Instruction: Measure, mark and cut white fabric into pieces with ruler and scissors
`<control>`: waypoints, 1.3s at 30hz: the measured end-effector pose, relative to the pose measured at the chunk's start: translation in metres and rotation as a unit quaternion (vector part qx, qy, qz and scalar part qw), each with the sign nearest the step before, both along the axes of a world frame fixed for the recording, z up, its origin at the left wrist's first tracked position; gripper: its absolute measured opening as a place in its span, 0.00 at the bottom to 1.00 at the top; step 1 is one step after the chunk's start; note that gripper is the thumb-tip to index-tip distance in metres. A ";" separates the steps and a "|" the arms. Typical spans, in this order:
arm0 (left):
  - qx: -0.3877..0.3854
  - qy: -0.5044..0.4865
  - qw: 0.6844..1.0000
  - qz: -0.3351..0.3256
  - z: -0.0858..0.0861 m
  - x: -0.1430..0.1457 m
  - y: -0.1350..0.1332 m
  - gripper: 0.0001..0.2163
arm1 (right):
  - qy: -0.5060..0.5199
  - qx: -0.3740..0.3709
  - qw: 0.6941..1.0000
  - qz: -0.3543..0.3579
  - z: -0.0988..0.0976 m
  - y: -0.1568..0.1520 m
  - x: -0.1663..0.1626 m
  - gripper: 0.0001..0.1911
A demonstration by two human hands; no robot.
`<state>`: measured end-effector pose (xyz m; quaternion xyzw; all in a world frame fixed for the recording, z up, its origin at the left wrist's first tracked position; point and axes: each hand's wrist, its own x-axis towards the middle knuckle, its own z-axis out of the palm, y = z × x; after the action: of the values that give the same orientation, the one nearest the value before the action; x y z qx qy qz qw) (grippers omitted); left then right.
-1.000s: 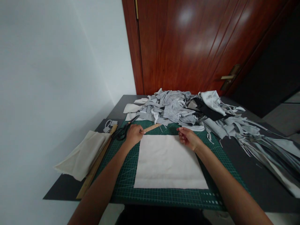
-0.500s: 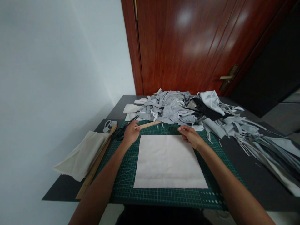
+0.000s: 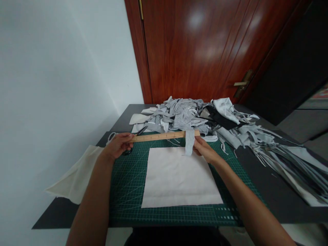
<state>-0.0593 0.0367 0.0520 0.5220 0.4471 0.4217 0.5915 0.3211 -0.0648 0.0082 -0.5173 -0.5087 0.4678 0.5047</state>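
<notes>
My left hand is closed around the left end of a wooden ruler, which is held nearly level above the far edge of a white fabric square. A grey fabric strip hangs over the ruler close to its right end. The fingers of my right hand are closed at the strip's right edge, just below the ruler's end; part of them is hidden behind the strip. Flat on the green cutting mat lies the white square. Scissors show partly beyond my left hand.
A heap of grey fabric scraps lies along the back, in front of a red-brown door. Long fabric strips spread over the right side of the dark table. Folded cream cloth lies at the left beside the wall.
My left hand has moved left with the ruler, and more of the ruler shows. A grey strip now hangs over it, gripped by my right hand, which showed no strip before.
</notes>
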 end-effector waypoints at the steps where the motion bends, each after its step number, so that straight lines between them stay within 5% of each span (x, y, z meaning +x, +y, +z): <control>1: -0.008 -0.006 1.000 0.004 -0.003 0.008 0.000 0.10 | -0.006 0.007 1.000 0.016 0.001 -0.001 -0.001 0.36; 6: 0.013 -0.024 1.000 0.001 -0.016 0.037 -0.001 0.11 | 0.033 -0.061 0.995 0.065 0.005 -0.003 -0.004 0.44; 9: 0.027 -0.034 0.999 -0.029 -0.018 0.039 -0.001 0.12 | -0.106 -0.033 0.993 0.029 -0.001 -0.006 -0.013 0.42; 12: 0.030 -0.044 0.998 -0.032 -0.018 0.037 -0.001 0.12 | -0.380 0.061 0.922 0.037 -0.009 -0.014 -0.028 0.31; 15: 0.015 -0.035 0.998 -0.043 -0.019 0.040 -0.003 0.11 | -0.497 0.099 0.856 0.100 -0.012 -0.020 -0.040 0.11; 20: -0.018 -0.023 0.998 -0.062 -0.022 0.049 -0.005 0.13 | -0.372 0.118 0.904 0.175 0.004 -0.013 -0.011 0.18; 21: -0.021 -0.022 0.997 -0.067 -0.023 0.049 -0.005 0.13 | -0.347 0.115 0.922 0.127 0.009 -0.011 0.003 0.21; 23: -0.033 -0.016 0.996 -0.081 -0.024 0.052 -0.007 0.12 | -0.345 0.116 0.926 -0.096 0.017 -0.009 0.037 0.25; 25: -0.053 -0.011 0.994 -0.091 -0.026 0.055 -0.008 0.12 | -0.381 0.081 0.861 -0.328 0.021 -0.009 0.068 0.32; 26: -0.063 -0.010 0.994 -0.092 -0.028 0.058 -0.009 0.12 | -0.393 0.052 0.848 -0.353 0.021 -0.009 0.080 0.36; 28: -0.081 -0.009 0.992 -0.091 -0.032 0.064 -0.012 0.11 | -0.395 0.002 0.876 -0.278 0.019 -0.010 0.093 0.36; 30: -0.092 -0.008 0.991 -0.095 -0.036 0.071 -0.014 0.11 | -0.392 -0.041 0.911 -0.124 0.013 -0.010 0.095 0.37; 33: -0.096 -0.005 0.990 -0.103 -0.040 0.078 -0.018 0.13 | -0.395 -0.074 0.913 0.073 0.004 -0.008 0.089 0.34; 37: -0.058 0.036 0.990 -0.124 -0.048 0.080 -0.019 0.16 | -0.406 -0.074 0.902 0.130 -0.005 -0.004 0.091 0.30; 39: 0.030 0.125 0.985 -0.117 -0.052 0.077 -0.015 0.16 | -0.430 -0.068 0.892 0.120 -0.008 -0.002 0.095 0.27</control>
<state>0.0176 0.0216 -0.0004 0.6371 0.4405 0.2940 0.5601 0.4165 -0.0671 -0.0003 -0.6363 -0.7007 0.2903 0.1406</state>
